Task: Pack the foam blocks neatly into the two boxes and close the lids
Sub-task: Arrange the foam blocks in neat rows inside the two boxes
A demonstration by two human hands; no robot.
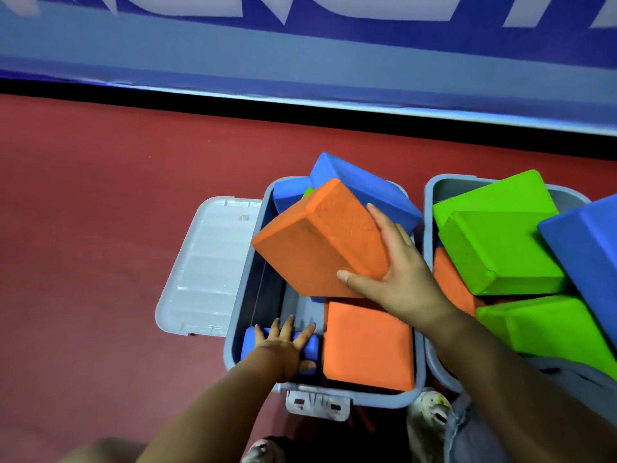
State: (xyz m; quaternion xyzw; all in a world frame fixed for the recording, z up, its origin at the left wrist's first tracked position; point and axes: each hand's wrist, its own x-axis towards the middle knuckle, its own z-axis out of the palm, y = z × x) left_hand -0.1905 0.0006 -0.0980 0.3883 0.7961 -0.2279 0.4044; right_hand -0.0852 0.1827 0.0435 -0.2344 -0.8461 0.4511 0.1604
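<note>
Two grey boxes stand side by side on the red floor. In the left box (pixel 257 262) my right hand (pixel 397 272) grips a tilted orange foam block (pixel 317 242), held above the box. Below it a second orange block (pixel 367 345) lies flat at the near right. My left hand (pixel 287 349) rests with fingers spread on a small blue block (pixel 312 344) in the near left corner. Blue blocks (pixel 367 192) lean at the far end. The right box (pixel 430 195) holds green blocks (pixel 500 248), an orange block (pixel 450 282) and a large blue block (pixel 587 248) sticking up.
The left box's lid (pixel 207 262) lies open flat on the floor to its left. A latch (pixel 317 404) hangs at the near rim. A blue banner wall (pixel 300 61) runs along the back. My shoes (pixel 430 409) are next to the boxes.
</note>
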